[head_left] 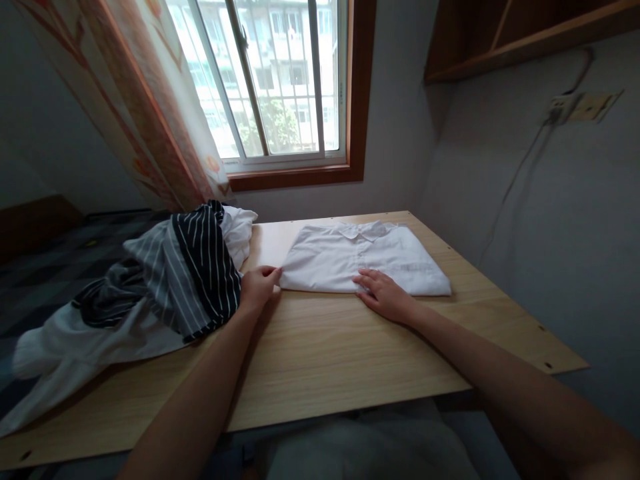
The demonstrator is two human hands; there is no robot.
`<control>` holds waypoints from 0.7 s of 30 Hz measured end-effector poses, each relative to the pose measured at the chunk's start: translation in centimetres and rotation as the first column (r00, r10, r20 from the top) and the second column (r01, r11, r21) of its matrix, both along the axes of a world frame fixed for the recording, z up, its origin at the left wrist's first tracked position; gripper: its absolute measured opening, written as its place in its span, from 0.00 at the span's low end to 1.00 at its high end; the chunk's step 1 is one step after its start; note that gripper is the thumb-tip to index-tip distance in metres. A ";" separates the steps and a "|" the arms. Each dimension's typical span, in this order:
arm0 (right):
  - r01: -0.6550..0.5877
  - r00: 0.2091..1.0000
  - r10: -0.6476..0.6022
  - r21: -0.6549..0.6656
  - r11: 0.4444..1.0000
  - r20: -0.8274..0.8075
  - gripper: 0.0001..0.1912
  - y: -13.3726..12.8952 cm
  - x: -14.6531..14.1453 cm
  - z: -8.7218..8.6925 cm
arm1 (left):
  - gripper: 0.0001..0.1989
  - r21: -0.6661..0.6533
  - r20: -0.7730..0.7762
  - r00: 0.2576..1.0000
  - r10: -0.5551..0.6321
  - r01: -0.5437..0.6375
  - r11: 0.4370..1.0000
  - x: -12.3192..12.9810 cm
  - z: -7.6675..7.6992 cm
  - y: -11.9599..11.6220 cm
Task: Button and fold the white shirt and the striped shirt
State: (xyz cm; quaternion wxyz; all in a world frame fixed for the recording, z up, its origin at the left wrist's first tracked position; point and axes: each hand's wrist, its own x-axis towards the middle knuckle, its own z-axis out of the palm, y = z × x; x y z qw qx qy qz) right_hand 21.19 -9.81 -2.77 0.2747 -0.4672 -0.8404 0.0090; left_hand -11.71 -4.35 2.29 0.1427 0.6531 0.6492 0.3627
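Observation:
A white collared shirt [320, 260] lies folded into a flat rectangle on the wooden table, its collar toward the window and its buttons facing up. My left hand [259, 288] pinches the shirt's near left corner between thumb and fingers. Near the middle of the shirt's front edge, my right hand [383, 295] rests flat, fingers stretched out over the cloth and the palm side partly over the wood.
A heap of clothes [200, 267], striped black, grey and white, is piled left on the wooden table [350, 360]. A dark checked bed [30, 267] adjoins it. Behind are a window [280, 87] and curtain [140, 87]; a cord [517, 180] hangs along the right wall.

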 end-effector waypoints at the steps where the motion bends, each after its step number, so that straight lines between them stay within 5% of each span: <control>1: -0.002 1.000 0.002 -0.001 1.000 -0.003 0.18 0.0 0.0 0.0 | 0.20 -0.022 0.089 0.996 -0.012 0.014 1.000 -0.2 -0.2 0.2; 6: -0.013 1.000 0.013 -0.004 1.000 -0.028 0.18 0.0 0.0 0.1 | 0.23 -0.102 0.350 0.935 -0.062 0.104 0.989 -0.5 -0.3 0.8; 11: -0.050 0.997 0.047 -0.044 0.998 -0.063 0.19 0.0 0.5 0.7 | 0.20 -0.220 0.376 0.926 -0.039 0.130 0.967 -0.1 0.5 0.8; 15: -0.114 0.987 0.104 -0.079 0.990 -0.122 0.19 0.4 1.5 1.2 | 0.15 -0.195 0.031 0.995 -0.090 0.094 0.976 0.4 0.6 0.4; 18: -0.138 0.978 0.120 -0.101 0.985 -0.172 0.17 0.8 2.1 1.5 | 0.19 -0.152 -0.293 0.951 -0.097 0.054 0.987 0.7 0.9 -0.4; 21: -0.137 0.973 0.111 -0.116 0.984 -0.201 0.16 1.1 2.3 1.6 | 0.27 -0.145 -0.420 0.905 -0.067 0.006 0.989 0.6 1.4 -1.4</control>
